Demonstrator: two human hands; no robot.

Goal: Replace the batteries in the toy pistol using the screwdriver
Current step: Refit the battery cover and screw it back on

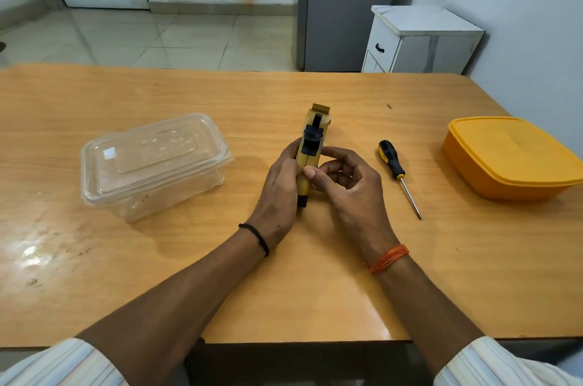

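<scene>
Both hands hold the toy pistol [312,149] over the middle of the counter [220,275]: the left hand [279,187] wraps its fingers round the yellow body, and the right hand [344,184] pinches it from the other side, thumb on top (the remaining fingers curl loosely). The screwdriver [398,176] lies just right of the hands. A clear lidded box [154,165] sits to the left, an orange lidded box [511,155] far right.
</scene>
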